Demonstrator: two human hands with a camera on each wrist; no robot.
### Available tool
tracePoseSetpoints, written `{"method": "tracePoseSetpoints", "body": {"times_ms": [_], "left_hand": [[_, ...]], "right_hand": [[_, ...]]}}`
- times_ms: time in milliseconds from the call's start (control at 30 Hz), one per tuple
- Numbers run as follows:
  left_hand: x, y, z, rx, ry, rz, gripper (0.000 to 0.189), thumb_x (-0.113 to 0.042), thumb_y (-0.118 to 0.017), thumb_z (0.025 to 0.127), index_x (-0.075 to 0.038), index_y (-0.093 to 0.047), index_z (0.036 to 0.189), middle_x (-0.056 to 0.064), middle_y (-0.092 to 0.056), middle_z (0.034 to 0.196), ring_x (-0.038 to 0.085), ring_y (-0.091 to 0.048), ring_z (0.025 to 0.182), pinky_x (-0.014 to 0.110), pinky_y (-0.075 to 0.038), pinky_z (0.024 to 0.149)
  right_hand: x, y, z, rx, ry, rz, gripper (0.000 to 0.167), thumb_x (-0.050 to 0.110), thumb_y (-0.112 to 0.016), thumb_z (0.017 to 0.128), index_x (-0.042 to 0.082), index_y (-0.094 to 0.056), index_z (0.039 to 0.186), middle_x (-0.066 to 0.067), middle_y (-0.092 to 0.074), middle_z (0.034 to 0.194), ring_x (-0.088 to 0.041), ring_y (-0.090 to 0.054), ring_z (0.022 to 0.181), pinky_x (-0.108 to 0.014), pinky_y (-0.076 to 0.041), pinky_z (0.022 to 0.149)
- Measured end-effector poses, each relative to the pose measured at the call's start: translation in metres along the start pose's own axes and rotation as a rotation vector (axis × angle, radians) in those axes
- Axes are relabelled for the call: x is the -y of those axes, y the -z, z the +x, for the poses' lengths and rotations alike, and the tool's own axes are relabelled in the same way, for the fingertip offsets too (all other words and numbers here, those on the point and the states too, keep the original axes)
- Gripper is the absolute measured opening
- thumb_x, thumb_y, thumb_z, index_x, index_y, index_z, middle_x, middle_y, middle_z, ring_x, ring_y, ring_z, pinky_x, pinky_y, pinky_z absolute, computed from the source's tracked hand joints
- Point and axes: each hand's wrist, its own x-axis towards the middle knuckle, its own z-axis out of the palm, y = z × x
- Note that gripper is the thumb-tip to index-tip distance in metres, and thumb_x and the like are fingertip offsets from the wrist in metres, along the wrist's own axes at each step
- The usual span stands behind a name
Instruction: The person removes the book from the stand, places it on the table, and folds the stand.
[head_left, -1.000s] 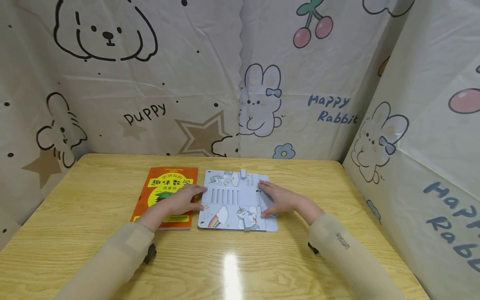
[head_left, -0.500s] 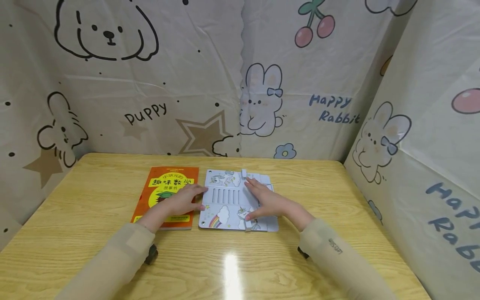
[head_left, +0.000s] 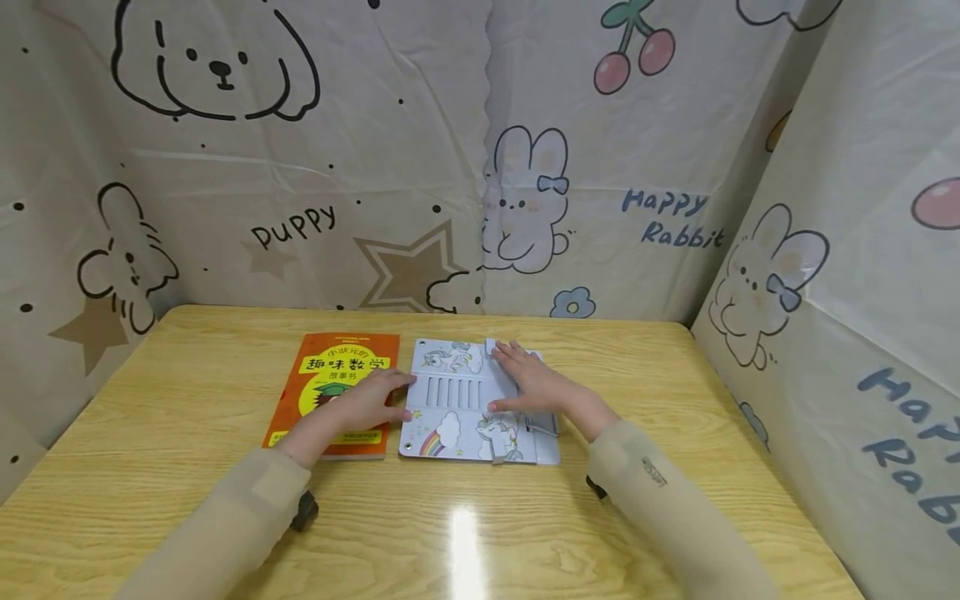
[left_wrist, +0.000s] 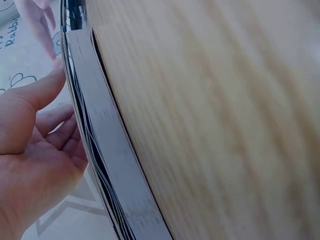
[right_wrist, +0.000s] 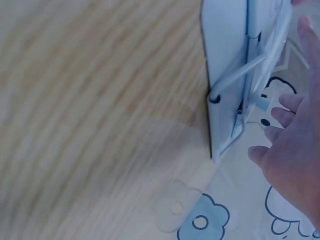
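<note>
A folding book stand (head_left: 454, 394), pale lilac with unicorn and rainbow prints and a slotted middle, lies flat on the table. My left hand (head_left: 367, 402) reaches over an orange book (head_left: 315, 379) and touches the stand's left edge with thumb and fingertips. Over the stand's right part, my right hand (head_left: 542, 388) is spread, its fingers near the upper page clip (head_left: 491, 347) and its thumb over the panel. Whether those fingers touch the clip, I cannot tell. A lower clip (head_left: 498, 451) sits at the front edge. The right wrist view shows a wire leg (right_wrist: 240, 76) standing out from the stand.
The wooden table (head_left: 375, 533) carries both things near its middle. A printed cloth (head_left: 420, 167) with puppy and rabbit drawings hangs behind and at the sides. In the left wrist view, the book's page edge (left_wrist: 107, 130) crosses in front of my left hand.
My right hand has moved left from the stand's right edge onto its panel, then up toward the upper clip. The left hand has stayed at the left edge.
</note>
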Motion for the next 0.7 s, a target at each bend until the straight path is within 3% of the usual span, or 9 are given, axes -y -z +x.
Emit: {"method": "tracePoseSetpoints", "body": {"times_ms": [200,333,467,700], "left_hand": [[-0.001,-0.003,-0.003,-0.033,0.004,-0.043,0.066,-0.029,-0.067,0.088,-0.003,-0.040,0.142,0.015,-0.041,0.145,0.031,-0.036,0.134,0.049,-0.030,0.111],[-0.001,-0.003,-0.010,-0.090,0.000,-0.105,0.061,-0.027,-0.065,0.090,-0.002,-0.042,0.140,0.016,-0.042,0.143,0.032,-0.040,0.131,0.050,-0.034,0.108],[-0.003,0.003,-0.019,-0.148,-0.017,-0.147,0.057,-0.026,-0.063,0.091,-0.002,-0.043,0.139,0.019,-0.041,0.143,0.035,-0.041,0.130,0.052,-0.036,0.106],[-0.003,0.020,-0.039,-0.209,-0.010,-0.131,0.061,-0.033,-0.061,0.092,-0.004,-0.041,0.141,0.019,-0.039,0.145,0.039,-0.036,0.133,0.056,-0.033,0.107]], "right_hand": [[-0.003,-0.005,0.004,0.029,-0.036,0.022,0.098,0.063,-0.057,0.083,0.007,-0.016,0.151,-0.009,-0.008,0.158,-0.033,-0.004,0.145,-0.053,-0.009,0.116],[-0.004,-0.008,0.004,0.040,-0.052,0.011,0.097,0.065,-0.055,0.083,0.008,-0.016,0.151,-0.008,-0.008,0.159,-0.032,-0.004,0.145,-0.052,-0.008,0.116],[-0.004,-0.007,0.005,0.040,-0.048,0.005,0.095,0.064,-0.053,0.085,0.007,-0.015,0.151,-0.008,-0.007,0.159,-0.032,-0.004,0.145,-0.052,-0.008,0.116],[0.000,0.008,-0.004,-0.009,-0.062,0.080,0.091,0.057,-0.056,0.087,0.008,-0.014,0.152,-0.011,-0.010,0.158,-0.030,-0.002,0.145,-0.053,-0.009,0.116]]}}
